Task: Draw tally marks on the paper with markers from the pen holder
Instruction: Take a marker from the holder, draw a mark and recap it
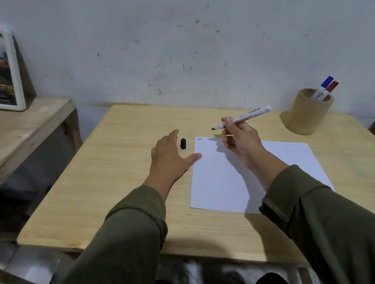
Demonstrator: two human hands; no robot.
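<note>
A wooden counter [117,198] stands against a scuffed white wall [191,34]. The left hand [169,158] lies spread beside the black cap [183,143]; the right hand [241,138], grip closed around an uncapped black marker [247,116], hovers above the paper [287,164].

A white sheet of paper [252,173] lies flat on the wooden table, three short black tally marks [199,139] in its far-left corner. Right of the paper stands a tan round pen holder [307,114] holding a blue-capped marker [325,84] and a red-capped marker [331,87]. An uncapped white marker [245,117] is held above the paper's far edge, black tip pointing left, and its black cap [183,143] stands upright just left of the paper.
</note>
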